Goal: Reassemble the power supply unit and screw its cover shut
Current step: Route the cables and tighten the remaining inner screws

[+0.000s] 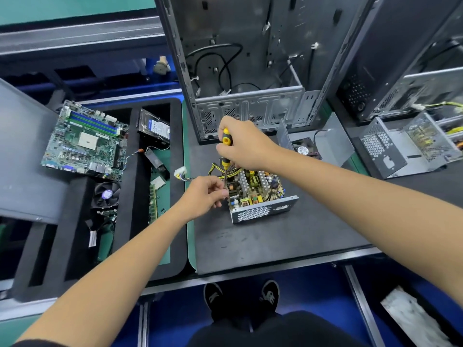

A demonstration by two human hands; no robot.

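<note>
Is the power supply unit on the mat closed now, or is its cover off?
Off. The power supply unit shows its circuit board and coils from above, and the right hand holds a screwdriver over its left corner.

both forearms bare to the frame edges, no gloves, rings or watch visible. left hand centre of frame, right hand just above it. thin strip of dark sleeve at lower left corner. dark trousers along bottom centre. black shoes with white markings on the toes, bottom centre, side by side.
</note>
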